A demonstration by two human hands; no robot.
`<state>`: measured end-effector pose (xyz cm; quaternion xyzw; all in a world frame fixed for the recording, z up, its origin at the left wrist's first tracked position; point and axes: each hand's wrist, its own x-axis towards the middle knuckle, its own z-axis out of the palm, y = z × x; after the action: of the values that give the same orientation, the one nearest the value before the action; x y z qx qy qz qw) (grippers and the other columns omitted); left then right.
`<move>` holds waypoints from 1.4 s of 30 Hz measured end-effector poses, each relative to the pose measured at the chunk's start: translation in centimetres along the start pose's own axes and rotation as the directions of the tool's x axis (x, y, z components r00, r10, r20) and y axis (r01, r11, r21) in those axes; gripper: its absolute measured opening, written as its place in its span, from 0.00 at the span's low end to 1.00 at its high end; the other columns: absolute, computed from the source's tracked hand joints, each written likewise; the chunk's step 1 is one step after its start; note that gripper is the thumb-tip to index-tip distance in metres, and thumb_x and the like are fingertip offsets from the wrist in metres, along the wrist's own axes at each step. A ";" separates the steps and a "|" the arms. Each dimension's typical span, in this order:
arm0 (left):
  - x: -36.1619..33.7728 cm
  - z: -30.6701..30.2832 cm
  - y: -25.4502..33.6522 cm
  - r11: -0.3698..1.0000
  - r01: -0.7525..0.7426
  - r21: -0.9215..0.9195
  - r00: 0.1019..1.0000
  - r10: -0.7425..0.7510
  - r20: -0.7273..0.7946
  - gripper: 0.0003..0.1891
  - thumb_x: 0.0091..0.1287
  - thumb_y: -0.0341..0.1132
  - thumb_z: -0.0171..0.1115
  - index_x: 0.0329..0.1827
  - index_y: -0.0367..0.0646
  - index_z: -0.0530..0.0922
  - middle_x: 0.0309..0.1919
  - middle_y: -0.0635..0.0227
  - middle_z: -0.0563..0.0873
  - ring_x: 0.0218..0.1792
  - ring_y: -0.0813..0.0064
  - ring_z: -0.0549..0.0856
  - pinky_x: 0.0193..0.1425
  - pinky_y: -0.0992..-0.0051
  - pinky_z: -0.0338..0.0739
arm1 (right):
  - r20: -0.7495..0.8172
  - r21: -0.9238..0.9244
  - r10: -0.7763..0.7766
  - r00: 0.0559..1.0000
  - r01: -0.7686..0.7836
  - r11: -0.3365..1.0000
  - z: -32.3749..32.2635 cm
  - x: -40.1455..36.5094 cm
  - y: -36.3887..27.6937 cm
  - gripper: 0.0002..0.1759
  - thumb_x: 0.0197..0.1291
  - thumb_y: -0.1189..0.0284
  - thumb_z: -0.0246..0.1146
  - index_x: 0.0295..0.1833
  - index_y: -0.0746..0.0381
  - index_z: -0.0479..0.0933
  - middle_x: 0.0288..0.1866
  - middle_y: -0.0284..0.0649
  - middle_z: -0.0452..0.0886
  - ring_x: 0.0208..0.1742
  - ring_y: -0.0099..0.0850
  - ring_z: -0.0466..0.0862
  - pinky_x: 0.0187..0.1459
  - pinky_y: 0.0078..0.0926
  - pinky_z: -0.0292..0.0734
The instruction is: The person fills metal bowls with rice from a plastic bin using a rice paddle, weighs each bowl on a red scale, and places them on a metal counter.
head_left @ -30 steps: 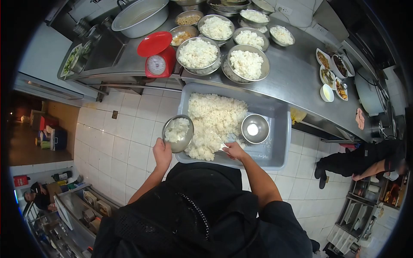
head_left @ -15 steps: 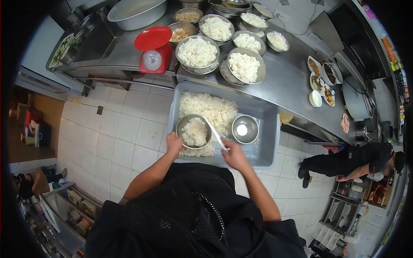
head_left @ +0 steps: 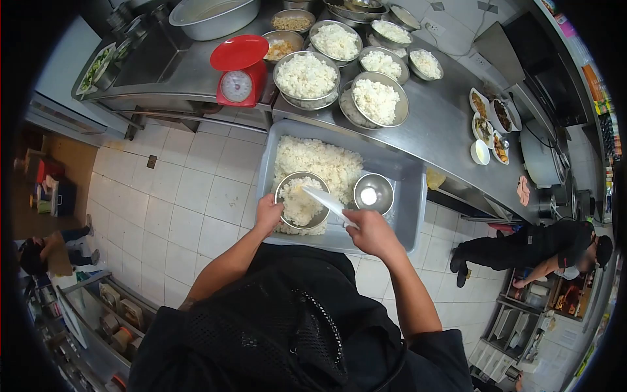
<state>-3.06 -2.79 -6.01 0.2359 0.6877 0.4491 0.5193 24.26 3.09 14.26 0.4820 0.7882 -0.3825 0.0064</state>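
My left hand (head_left: 268,214) grips the left rim of a steel bowl (head_left: 321,218) that holds cooked rice (head_left: 299,208). In my right hand (head_left: 373,233) is a white rice paddle (head_left: 324,198), its blade over the rice in that bowl. Both hands work above a grey plastic tub (head_left: 403,225), where a thick layer of loose rice (head_left: 313,154) covers the left side. A smaller steel bowl (head_left: 384,198) sits in the tub to the right, with something white at its bottom that I cannot make out.
Beyond the tub runs a steel counter (head_left: 431,124) with several bowls of rice (head_left: 305,76), a red dial scale (head_left: 239,68) and a large basin (head_left: 212,27). Small dishes of food (head_left: 482,129) stand further right. A person in black (head_left: 522,247) bends over at the right; another person (head_left: 59,253) is far left.
The paddle's blade has turned to show its broad face over the bowl's rice, and my right hand has shifted slightly right. At the left, another person has come further into view.
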 end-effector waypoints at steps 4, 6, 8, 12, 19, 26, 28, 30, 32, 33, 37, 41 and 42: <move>0.5 0.8 -0.7 0.991 -0.103 0.084 0.993 0.106 -0.044 0.06 0.60 0.19 0.57 0.33 0.38 0.80 0.23 0.68 0.80 0.18 0.77 0.77 0.18 0.71 0.69 | 0.067 -0.114 0.037 0.997 -0.029 0.993 7.6 2.8 0.0 0.22 0.60 0.74 0.65 0.60 0.64 0.82 0.44 0.59 0.86 0.48 0.56 0.87 0.51 0.50 0.82; 0.7 0.8 -0.6 0.979 -0.120 0.166 0.988 0.134 -0.072 0.06 0.59 0.19 0.57 0.33 0.37 0.81 0.23 0.68 0.80 0.21 0.78 0.77 0.21 0.72 0.69 | -0.040 -0.151 -0.060 0.997 0.053 0.987 9.0 3.0 -0.5 0.13 0.59 0.74 0.62 0.50 0.63 0.81 0.43 0.57 0.84 0.44 0.58 0.86 0.48 0.54 0.82; 0.3 0.6 0.3 0.977 -0.188 0.098 0.977 0.196 -0.081 0.05 0.57 0.18 0.56 0.30 0.38 0.79 0.23 0.72 0.77 0.25 0.80 0.76 0.27 0.72 0.70 | -0.026 -0.168 -0.072 0.997 0.066 0.984 7.4 2.2 0.3 0.18 0.59 0.74 0.63 0.56 0.60 0.81 0.44 0.55 0.83 0.44 0.57 0.86 0.49 0.53 0.82; 1.3 0.2 0.4 0.981 -0.159 0.112 0.985 0.166 -0.051 0.05 0.56 0.18 0.56 0.26 0.38 0.75 0.22 0.74 0.75 0.27 0.82 0.74 0.31 0.72 0.68 | 0.044 -0.341 -0.126 0.991 0.133 0.931 -0.5 -0.4 -2.4 0.22 0.59 0.75 0.64 0.60 0.57 0.82 0.47 0.51 0.83 0.43 0.52 0.87 0.46 0.50 0.83; 1.6 0.5 2.5 0.959 -0.245 0.143 0.969 0.236 0.074 0.09 0.54 0.18 0.57 0.22 0.40 0.69 0.20 0.77 0.67 0.24 0.83 0.67 0.27 0.70 0.60 | 0.039 -0.468 -0.160 0.986 0.159 0.869 3.3 1.9 -2.0 0.22 0.60 0.74 0.64 0.61 0.58 0.82 0.47 0.53 0.83 0.39 0.53 0.88 0.42 0.50 0.84; 1.4 -0.3 2.5 0.941 -0.277 0.193 0.960 0.277 0.028 0.13 0.53 0.20 0.60 0.20 0.41 0.63 0.19 0.77 0.63 0.25 0.83 0.64 0.26 0.71 0.57 | 0.077 -0.468 -0.118 0.990 0.140 0.873 -2.3 -0.5 -5.1 0.18 0.60 0.75 0.63 0.57 0.60 0.84 0.47 0.51 0.83 0.39 0.50 0.88 0.43 0.48 0.84; 1.2 0.3 2.9 0.931 -0.302 0.203 0.953 0.297 0.058 0.14 0.53 0.20 0.60 0.20 0.41 0.63 0.19 0.76 0.62 0.25 0.83 0.63 0.26 0.71 0.57 | 0.084 -0.521 -0.094 0.992 0.124 0.845 -2.1 0.0 -4.7 0.18 0.56 0.77 0.63 0.53 0.60 0.84 0.47 0.50 0.84 0.40 0.49 0.88 0.43 0.47 0.84; 0.8 0.9 3.4 0.920 -0.329 0.214 0.944 0.318 0.086 0.14 0.53 0.21 0.60 0.20 0.41 0.62 0.19 0.76 0.62 0.25 0.83 0.63 0.26 0.70 0.56 | 0.067 -0.513 -0.096 0.993 0.117 0.851 0.2 1.0 -4.2 0.18 0.55 0.78 0.63 0.53 0.61 0.84 0.47 0.50 0.84 0.40 0.49 0.88 0.43 0.47 0.84; 0.4 1.4 3.8 0.920 -0.341 0.193 0.939 0.343 0.023 0.15 0.53 0.21 0.61 0.19 0.41 0.61 0.18 0.76 0.60 0.24 0.82 0.63 0.26 0.70 0.56 | 0.053 -0.519 -0.090 0.995 0.105 0.848 1.6 1.8 -4.0 0.17 0.55 0.77 0.63 0.52 0.60 0.85 0.46 0.50 0.84 0.41 0.50 0.88 0.43 0.48 0.84; 0.8 1.2 3.7 0.920 -0.341 0.193 0.939 0.343 0.026 0.15 0.53 0.21 0.61 0.19 0.41 0.61 0.18 0.76 0.60 0.24 0.82 0.63 0.26 0.70 0.56 | 0.051 -0.519 -0.087 0.995 0.101 0.849 1.6 1.5 -3.9 0.17 0.55 0.77 0.63 0.52 0.60 0.85 0.46 0.50 0.84 0.41 0.50 0.88 0.43 0.48 0.84; 2.4 -0.2 1.7 0.932 -0.308 0.192 0.950 0.310 0.017 0.14 0.53 0.20 0.61 0.20 0.41 0.63 0.19 0.76 0.63 0.25 0.83 0.64 0.26 0.71 0.58 | -0.019 -0.421 -0.169 0.985 0.145 0.896 -1.7 -0.4 -4.4 0.12 0.57 0.76 0.64 0.47 0.61 0.83 0.40 0.51 0.85 0.41 0.50 0.89 0.43 0.49 0.83; 1.8 -0.4 1.7 0.976 -0.205 0.072 0.979 0.205 0.003 0.11 0.54 0.19 0.60 0.22 0.41 0.67 0.21 0.77 0.67 0.26 0.83 0.67 0.28 0.71 0.62 | 0.069 -0.298 0.037 0.997 -0.015 0.954 -3.8 -0.2 -2.8 0.16 0.62 0.73 0.63 0.56 0.59 0.82 0.43 0.54 0.86 0.45 0.53 0.86 0.48 0.52 0.80; 2.0 -0.6 1.1 0.976 -0.202 0.080 0.979 0.202 0.014 0.11 0.54 0.19 0.60 0.22 0.41 0.67 0.21 0.77 0.67 0.26 0.83 0.67 0.28 0.71 0.62 | 0.109 -0.297 0.058 0.992 -0.024 0.955 -4.0 0.0 -2.1 0.17 0.61 0.74 0.62 0.56 0.61 0.80 0.44 0.56 0.86 0.48 0.56 0.86 0.50 0.53 0.78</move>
<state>-4.45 -0.88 -6.03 0.3268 0.6763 0.4705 0.4631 24.11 5.04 18.37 0.4688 0.8245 -0.2880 0.1320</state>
